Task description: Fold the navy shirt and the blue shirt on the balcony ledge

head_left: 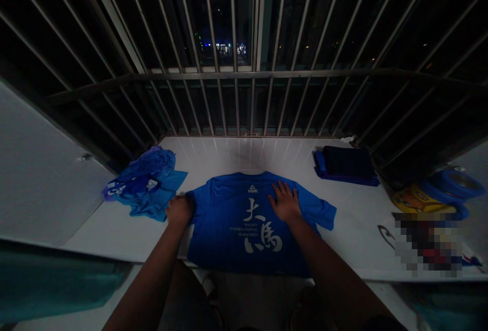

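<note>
Shirt (pixel 244 219) lies spread on the white ledge (pixel 356 232), the right hand (pixel 285 203) flat and wide-fingered on its far right; the left hand (pixel 179 210) curls at the left sleeve (pixel 200 198), grip unclear. Crumpled blue clothes (pixel 147 183) lie left, folded dark clothes (pixel 346 164) far right.

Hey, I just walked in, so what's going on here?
A person is handling a blue T-shirt spread out on a white ledge. The right hand lies flat on it; the left hand is curled at a sleeve. A rumpled blue pile sits to the left, folded dark-blue cloth to the right.
</note>
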Demonstrator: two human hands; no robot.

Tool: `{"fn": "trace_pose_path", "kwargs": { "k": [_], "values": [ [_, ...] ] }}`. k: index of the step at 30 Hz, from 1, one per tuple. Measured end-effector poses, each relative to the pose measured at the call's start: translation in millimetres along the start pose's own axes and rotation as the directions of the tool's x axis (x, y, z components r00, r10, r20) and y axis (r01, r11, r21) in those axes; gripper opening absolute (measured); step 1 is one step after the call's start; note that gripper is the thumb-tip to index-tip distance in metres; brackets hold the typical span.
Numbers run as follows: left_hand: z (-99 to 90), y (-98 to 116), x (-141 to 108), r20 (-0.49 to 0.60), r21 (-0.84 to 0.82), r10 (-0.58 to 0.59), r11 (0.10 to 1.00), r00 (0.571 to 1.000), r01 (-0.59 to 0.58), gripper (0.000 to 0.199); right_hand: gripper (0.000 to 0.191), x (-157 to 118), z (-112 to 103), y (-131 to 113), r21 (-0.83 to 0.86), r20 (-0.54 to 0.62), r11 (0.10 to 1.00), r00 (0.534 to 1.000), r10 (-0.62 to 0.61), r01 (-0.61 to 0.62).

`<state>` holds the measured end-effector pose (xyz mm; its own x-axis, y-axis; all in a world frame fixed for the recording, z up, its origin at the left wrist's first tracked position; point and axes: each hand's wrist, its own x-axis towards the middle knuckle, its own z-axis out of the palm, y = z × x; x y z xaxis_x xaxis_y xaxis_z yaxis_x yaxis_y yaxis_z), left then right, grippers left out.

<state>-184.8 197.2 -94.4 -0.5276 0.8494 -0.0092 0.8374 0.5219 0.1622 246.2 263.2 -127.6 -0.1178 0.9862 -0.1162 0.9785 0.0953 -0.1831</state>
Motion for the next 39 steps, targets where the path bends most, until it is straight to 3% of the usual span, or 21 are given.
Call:
{"fn": "trace_pose_path", "kwargs": {
  "k": [3,5,6,8,9,10,12,14,15,19,22,26,29,31,33,35,37,39],
  "values": [
    [-8.6,18.9,-4.4,-0.054,-0.040,0.028,0.999,0.998,-0.030,0.044,0.073,-0.2,0.3,0.1,0.003,-0.002,1.000,1.000,-0.004,0.004],
    [-8.6,31.1,-18.8,-0.134,-0.140,0.210,0.964,0.969,-0.228,0.044,0.073,-0.8,0.1,0.1,0.003,-0.007,1.000,1.000,-0.007,0.007],
    [-6.4,35.2,-29.1,-0.170,-0.196,0.353,0.903,0.920,-0.383,0.041,0.073,-1.0,0.0,0.1,0.003,-0.009,1.000,1.000,-0.009,0.009],
    [2.0,36.3,-51.9,-0.205,-0.272,0.617,0.709,0.760,-0.650,0.045,0.073,-1.2,0.1,0.3,0.001,-0.014,1.000,1.000,-0.008,0.008],
    [7.7,32.8,-62.1,-0.195,-0.289,0.687,0.642,0.700,-0.710,0.056,0.073,-1.1,0.2,0.5,0.000,-0.014,1.000,1.000,-0.006,0.006],
    [14.0,26.6,-70.3,-0.177,-0.295,0.711,0.622,0.681,-0.726,0.068,0.073,-1.0,0.4,0.6,-0.001,-0.013,1.000,1.000,-0.005,0.005],
    [26.3,7.7,-78.5,-0.139,-0.302,0.660,0.682,0.738,-0.666,0.077,0.073,-0.9,0.8,0.7,-0.004,-0.011,1.000,1.000,-0.005,0.005],
    [35.8,-14.9,-75.9,-0.109,-0.347,0.585,0.735,0.803,-0.583,0.065,0.074,-1.0,0.9,0.3,-0.007,-0.012,1.000,1.000,-0.007,0.007],
    [38.9,-25.5,-71.9,-0.094,-0.386,0.573,0.732,0.814,-0.561,0.055,0.074,-1.1,0.8,-0.1,-0.007,-0.013,1.000,1.000,-0.007,0.007],
    [43.8,-51.0,-54.8,-0.085,-0.514,0.583,0.669,0.808,-0.537,0.028,0.074,-1.1,0.1,-1.4,-0.012,-0.002,1.000,1.000,-0.001,0.001],
    [46.8,-53.2,-51.5,-0.129,-0.536,0.559,0.655,0.819,-0.532,0.026,0.074,-0.7,-2.2,-0.4,-0.021,0.012,1.000,1.000,0.002,-0.002],
    [52.2,-51.1,-55.7,-0.224,-0.603,0.589,0.542,0.777,-0.585,0.029,0.070,-3.5,-10.5,-5.3,-0.049,-0.006,0.999,1.000,0.015,-0.016],
    [51.7,-51.0,-59.4,-0.224,-0.646,0.605,0.495,0.764,-0.581,0.036,0.063,-13.3,-15.9,-33.0,-0.061,-0.118,0.998,0.992,-0.043,0.036],
    [49.1,-50.8,-61.2,-0.203,-0.660,0.613,0.490,0.764,-0.569,0.040,0.058,-24.5,-13.6,-66.3,-0.014,-0.132,0.977,0.968,-0.213,0.213],
    [46.0,-49.9,-62.6,-0.180,-0.666,0.617,0.497,0.766,-0.557,0.042,0.057,-38.2,-6.0,-104.5,0.061,-0.094,0.896,0.896,-0.433,0.440],
    [43.0,-48.5,-63.6,-0.154,-0.665,0.610,0.518,0.777,-0.538,0.042,0.060,-51.2,3.8,-137.3,0.104,-0.063,0.802,0.808,-0.586,0.589],
    [40.8,-46.9,-64.0,-0.136,-0.658,0.591,0.546,0.795,-0.518,0.044,0.054,-60.2,11.3,-157.2,0.096,-0.038,0.761,0.766,-0.641,0.642],
    [39.5,-45.7,-63.8,-0.131,-0.648,0.572,0.569,0.810,-0.506,0.050,0.037,-63.3,14.1,-163.6,0.079,-0.009,0.770,0.773,-0.634,0.633]
  ]
}}
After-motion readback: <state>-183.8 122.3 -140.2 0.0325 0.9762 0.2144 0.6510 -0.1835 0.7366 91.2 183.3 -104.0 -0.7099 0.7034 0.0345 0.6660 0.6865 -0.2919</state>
